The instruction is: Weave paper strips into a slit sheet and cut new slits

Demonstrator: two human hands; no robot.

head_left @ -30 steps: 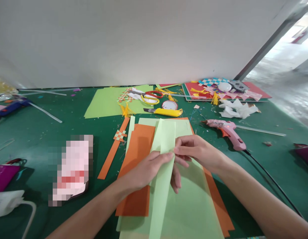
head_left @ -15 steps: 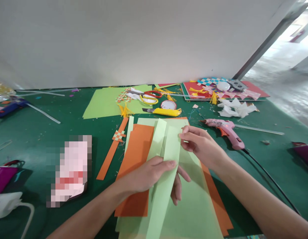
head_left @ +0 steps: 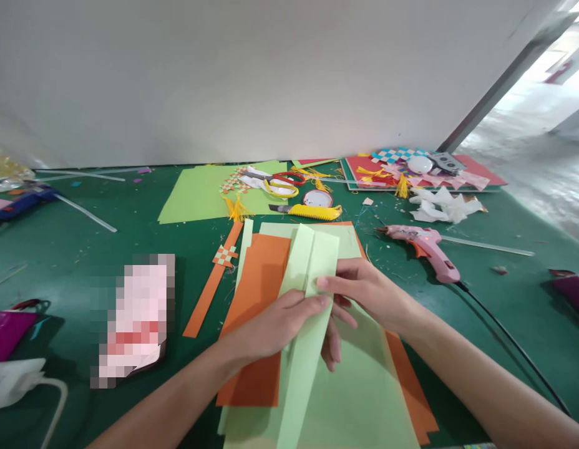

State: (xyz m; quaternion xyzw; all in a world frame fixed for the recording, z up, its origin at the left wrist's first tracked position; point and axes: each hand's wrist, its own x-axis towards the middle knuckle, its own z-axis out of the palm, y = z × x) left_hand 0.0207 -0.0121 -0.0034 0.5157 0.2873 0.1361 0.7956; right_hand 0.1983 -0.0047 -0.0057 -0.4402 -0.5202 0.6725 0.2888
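Observation:
A long light green paper [head_left: 299,380], folded lengthwise, lies under both hands. My left hand [head_left: 294,321] holds it at mid-length, thumb on top and fingers beneath. My right hand [head_left: 359,290] pinches its right edge just above the left fingertips, with the thumb on top. Under the folded paper are larger light green sheets [head_left: 364,386]. Orange paper [head_left: 259,299] lies on the left of this stack, and more orange [head_left: 406,380] shows at its right edge. An orange strip [head_left: 208,299] with a woven checkered piece [head_left: 224,255] rests farther left.
Behind the stack are scissors [head_left: 282,184], a yellow cutter [head_left: 312,212] and green sheets [head_left: 186,193]. A pink glue gun [head_left: 425,243] with a cable lies right. A blurred pink item [head_left: 140,312] and a white plug [head_left: 13,381] are left. A wall [head_left: 224,81] stands behind.
My right hand has moved down along the folded paper's right edge, from near its top corner to beside my left hand. My left hand stays in nearly the same place.

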